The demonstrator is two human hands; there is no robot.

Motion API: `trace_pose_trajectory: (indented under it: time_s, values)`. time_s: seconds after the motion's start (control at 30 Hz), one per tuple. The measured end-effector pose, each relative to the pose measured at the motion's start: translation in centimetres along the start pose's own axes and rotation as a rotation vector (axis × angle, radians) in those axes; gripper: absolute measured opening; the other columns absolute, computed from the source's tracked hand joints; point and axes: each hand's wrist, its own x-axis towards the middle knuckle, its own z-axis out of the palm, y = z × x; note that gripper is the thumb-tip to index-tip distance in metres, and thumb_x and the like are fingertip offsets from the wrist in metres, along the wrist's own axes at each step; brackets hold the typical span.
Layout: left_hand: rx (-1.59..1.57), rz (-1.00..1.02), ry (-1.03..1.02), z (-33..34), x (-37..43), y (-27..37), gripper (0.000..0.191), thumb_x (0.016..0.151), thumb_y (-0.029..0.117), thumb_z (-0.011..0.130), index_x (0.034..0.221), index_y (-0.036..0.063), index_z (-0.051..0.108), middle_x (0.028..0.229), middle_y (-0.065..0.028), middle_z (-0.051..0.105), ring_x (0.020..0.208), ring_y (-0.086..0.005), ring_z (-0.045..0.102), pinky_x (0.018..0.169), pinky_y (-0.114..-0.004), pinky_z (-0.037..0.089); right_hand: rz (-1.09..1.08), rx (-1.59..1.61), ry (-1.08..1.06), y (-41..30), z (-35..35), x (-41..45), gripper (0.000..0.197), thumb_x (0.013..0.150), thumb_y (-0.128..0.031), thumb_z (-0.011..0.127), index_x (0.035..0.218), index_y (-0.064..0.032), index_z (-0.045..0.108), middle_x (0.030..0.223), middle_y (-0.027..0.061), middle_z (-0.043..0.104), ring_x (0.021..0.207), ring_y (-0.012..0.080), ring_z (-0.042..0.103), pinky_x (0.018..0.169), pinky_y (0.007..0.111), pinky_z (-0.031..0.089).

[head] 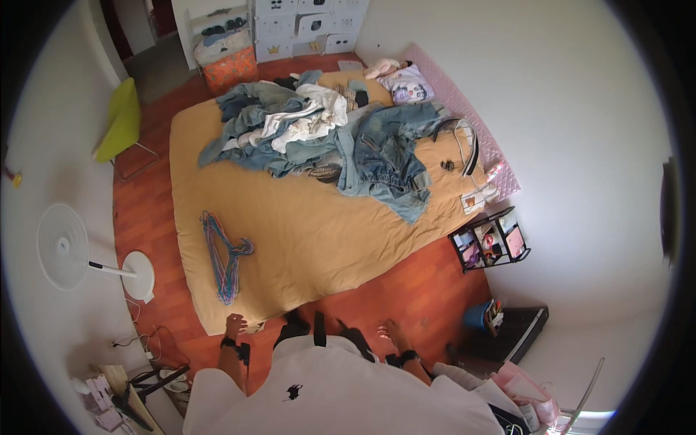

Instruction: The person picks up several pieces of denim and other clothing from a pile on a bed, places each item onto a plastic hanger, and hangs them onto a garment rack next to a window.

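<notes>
My left hand is near the front left corner of the bed, just in front of the mattress edge, with nothing in it. My right hand hangs empty over the floor, its fingers apart. On the yellow-brown bed sheet, beyond my left hand, lies a bundle of blue, pink and purple clothes hangers. A heap of denim clothes with white garments covers the far middle of the bed. Spread out to its right is a denim garment. Dark straps circle both my wrists.
A white standing fan and a green chair stand left of the bed. To its right are a black storage cart and a blue bin. Cords lie on the floor at left. White cabinets stand behind the bed.
</notes>
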Motion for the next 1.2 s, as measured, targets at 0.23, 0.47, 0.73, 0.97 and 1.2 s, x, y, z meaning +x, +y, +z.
trace_pose_trajectory:
  time_s: [0.23,0.47,0.73,0.97,1.2]
  values:
    - [-0.284,-0.291,-0.143,2.3,-2.0,-2.6,0.020,0.086,0.029,0.053,0.100,0.0143,0.052,0.090,-0.0038,0.060,0.078,-0.0203,0.058,0.069,-0.039,0.048,0.267,-0.224,-0.059,-1.8,-4.0,4.9,0.028,0.094,-0.032,0.040,0.105,-0.0111,0.055,0.104,0.0064,0.058,0.088,0.0189,0.058,0.075,0.035,0.049]
    - [-0.087,-0.192,0.066,13.9,-8.7,1.2,0.018,0.090,0.027,0.049,0.103,0.0146,0.050,0.087,-0.0037,0.059,0.074,-0.0152,0.059,0.074,-0.034,0.048,0.445,-0.159,-0.090,-5.8,-16.2,21.4,0.035,0.092,-0.039,0.044,0.103,-0.0083,0.056,0.085,0.0098,0.062,0.074,0.0245,0.060,0.067,0.040,0.051]
    - [0.477,0.305,0.048,30.5,0.6,5.6,0.019,0.088,0.023,0.053,0.094,0.0050,0.054,0.078,-0.0143,0.058,0.072,-0.0293,0.058,0.065,-0.038,0.047,-0.885,-1.225,0.628,-26.5,-20.3,54.3,0.051,0.080,-0.024,0.059,0.123,-0.0007,0.045,0.104,0.0231,0.055,0.098,0.0412,0.052,0.084,0.048,0.042]
    - [1.006,1.158,-0.020,57.4,25.5,30.7,0.048,0.081,0.011,0.061,0.126,0.0002,0.045,0.121,-0.0205,0.050,0.111,-0.0376,0.047,0.094,-0.043,0.039,-0.407,-1.191,0.710,-38.3,-12.0,69.7,0.068,0.079,-0.050,0.061,0.135,-0.0192,0.039,0.133,0.0142,0.039,0.126,0.0435,0.032,0.097,0.061,0.029]
    - [1.097,1.617,-0.022,79.4,33.8,45.9,0.060,0.080,0.003,0.058,0.135,0.0192,0.040,0.140,-0.0184,0.033,0.128,-0.0427,0.031,0.102,-0.049,0.033,-0.762,-1.403,0.908,-36.0,-15.3,72.6,0.059,0.086,-0.055,0.049,0.134,-0.0203,0.042,0.136,0.0198,0.035,0.128,0.0488,0.027,0.099,0.065,0.025]
